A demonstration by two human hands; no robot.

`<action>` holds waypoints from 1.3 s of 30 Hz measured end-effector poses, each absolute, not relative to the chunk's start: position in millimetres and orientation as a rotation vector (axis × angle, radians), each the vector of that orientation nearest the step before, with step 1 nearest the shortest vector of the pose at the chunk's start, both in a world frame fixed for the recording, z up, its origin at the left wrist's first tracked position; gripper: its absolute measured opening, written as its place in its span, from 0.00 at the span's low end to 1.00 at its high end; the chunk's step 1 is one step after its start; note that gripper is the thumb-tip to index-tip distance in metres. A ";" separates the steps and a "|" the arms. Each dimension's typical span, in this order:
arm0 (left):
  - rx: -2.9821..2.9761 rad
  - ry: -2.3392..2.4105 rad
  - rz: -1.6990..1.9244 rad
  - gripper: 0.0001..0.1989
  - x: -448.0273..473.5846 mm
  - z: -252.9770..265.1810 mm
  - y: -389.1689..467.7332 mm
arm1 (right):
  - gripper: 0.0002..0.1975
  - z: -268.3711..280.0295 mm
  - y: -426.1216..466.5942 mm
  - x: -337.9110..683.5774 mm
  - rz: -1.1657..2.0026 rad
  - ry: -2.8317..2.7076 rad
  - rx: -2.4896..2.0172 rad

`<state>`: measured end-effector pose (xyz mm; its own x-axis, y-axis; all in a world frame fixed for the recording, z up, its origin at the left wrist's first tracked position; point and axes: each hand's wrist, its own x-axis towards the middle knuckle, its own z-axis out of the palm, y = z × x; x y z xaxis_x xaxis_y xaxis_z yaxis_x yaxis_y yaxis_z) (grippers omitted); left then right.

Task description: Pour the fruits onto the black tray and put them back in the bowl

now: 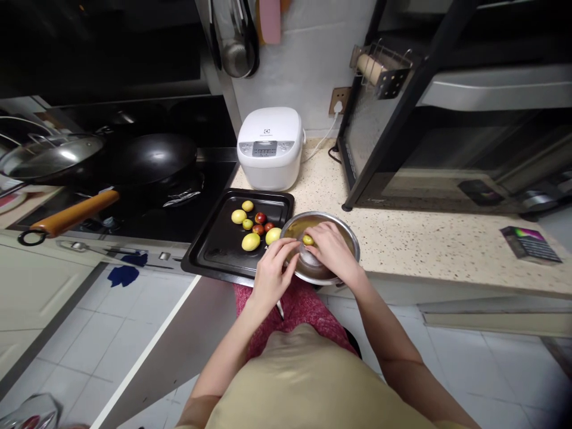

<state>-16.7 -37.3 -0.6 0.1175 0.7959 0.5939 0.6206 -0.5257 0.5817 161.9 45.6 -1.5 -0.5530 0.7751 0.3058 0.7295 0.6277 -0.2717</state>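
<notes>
My right hand reaches into a metal bowl, its fingers closed around a small yellow-green fruit. At the bowl's left rim is my left hand, thumb and fingers curved with a gap between them; nothing shows in it. Left of the bowl lies a black baking tray. It carries several yellow fruits, among them a large one and one beside my left hand, plus dark red fruits. My hands cover part of the bowl's inside.
Behind the tray stands a white rice cooker, plugged into a wall socket. A wok with an orange handle sits on the black stove at left. An oven is at right, with a small dark box on the speckled counter.
</notes>
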 end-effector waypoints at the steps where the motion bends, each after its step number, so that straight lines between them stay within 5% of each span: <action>1: 2.201 1.422 1.367 0.12 -18.3 0.1 -37.3 | 0.07 -2.1 47.5 161.4 0.131 -2.486 -1.189; 12: 2.148 1.724 1.390 0.10 -70.9 8.8 -19.6 | 0.08 -14.7 53.9 164.9 0.036 -2.542 -1.252; 22: 2.232 1.933 0.700 0.18 -116.6 13.1 37.5 | 0.12 -4.0 47.6 171.9 0.156 -2.468 -1.225; 30: 2.276 2.010 0.305 0.15 -104.7 12.8 79.4 | 0.09 -2.2 21.5 199.6 0.201 -2.141 -1.282; 39: 2.276 1.944 0.387 0.07 -100.6 -0.9 101.2 | 0.11 -2.8 4.9 206.2 0.203 -1.940 -1.295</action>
<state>-100.6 101.2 -0.9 0.1408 0.9835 0.1135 0.9520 -0.1660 0.2571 206.2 4.9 -2.8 -0.1777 0.8397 0.5131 0.7157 0.4682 -0.5183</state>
